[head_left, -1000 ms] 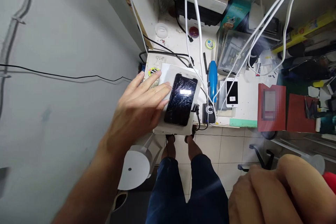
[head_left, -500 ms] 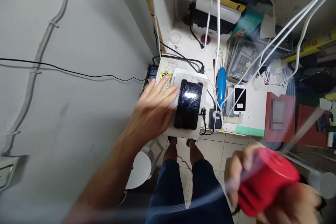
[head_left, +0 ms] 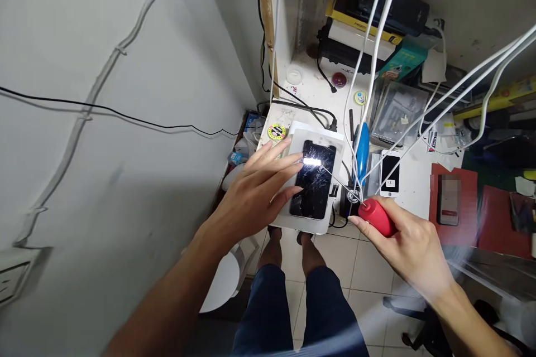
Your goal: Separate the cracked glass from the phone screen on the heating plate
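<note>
A black phone screen (head_left: 315, 192) with smudges and a bright reflection lies on a pale flat plate (head_left: 288, 213) at the bench's front edge. My left hand (head_left: 262, 189) is open, fingers stretched over the plate's left side, with fingertips at the screen's left edge. My right hand (head_left: 412, 234) is closed round the handle of a red-handled tool (head_left: 378, 217). A thin metal rod runs from this handle up and left, its tip over the upper part of the screen. Whether the tip touches the glass I cannot tell.
White cables (head_left: 383, 5) hang across the bench. Right of the plate are a blue tool handle (head_left: 362, 148), a black box (head_left: 349, 203) and a white phone (head_left: 389, 174). Farther off lie a clear parts case (head_left: 400, 114) and a red mat (head_left: 463, 178). A grey wall (head_left: 104, 189) stands left.
My right hand has moved the red-handled tool from close to the camera toward the bench, its rod now reaching over the screen. My left fingers have shifted onto the screen's edge.
</note>
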`<state>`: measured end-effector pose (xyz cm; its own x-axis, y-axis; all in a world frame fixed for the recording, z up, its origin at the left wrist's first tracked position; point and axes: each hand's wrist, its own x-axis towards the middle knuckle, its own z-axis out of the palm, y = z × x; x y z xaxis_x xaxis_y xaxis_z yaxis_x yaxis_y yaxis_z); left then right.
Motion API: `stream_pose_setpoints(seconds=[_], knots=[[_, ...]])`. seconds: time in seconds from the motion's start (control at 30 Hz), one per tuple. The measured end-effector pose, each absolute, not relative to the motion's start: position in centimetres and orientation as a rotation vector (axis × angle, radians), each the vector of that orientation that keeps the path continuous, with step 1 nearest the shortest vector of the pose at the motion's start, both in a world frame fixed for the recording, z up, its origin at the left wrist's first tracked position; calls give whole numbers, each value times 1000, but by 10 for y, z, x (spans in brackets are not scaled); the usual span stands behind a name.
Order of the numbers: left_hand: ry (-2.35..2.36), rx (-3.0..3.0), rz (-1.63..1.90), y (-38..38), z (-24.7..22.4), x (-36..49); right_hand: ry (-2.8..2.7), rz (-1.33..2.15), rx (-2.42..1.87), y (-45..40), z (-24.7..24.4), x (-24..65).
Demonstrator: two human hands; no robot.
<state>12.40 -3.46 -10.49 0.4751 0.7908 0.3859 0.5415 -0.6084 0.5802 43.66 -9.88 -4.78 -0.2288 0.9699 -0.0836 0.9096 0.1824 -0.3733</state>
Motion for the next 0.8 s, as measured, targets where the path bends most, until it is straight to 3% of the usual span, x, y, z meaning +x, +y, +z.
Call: stream_pose_setpoints(seconds=[0.8], knots=[[877,2308,835,-32,-101,128,-2567,477,-1580,-135,-51,457]])
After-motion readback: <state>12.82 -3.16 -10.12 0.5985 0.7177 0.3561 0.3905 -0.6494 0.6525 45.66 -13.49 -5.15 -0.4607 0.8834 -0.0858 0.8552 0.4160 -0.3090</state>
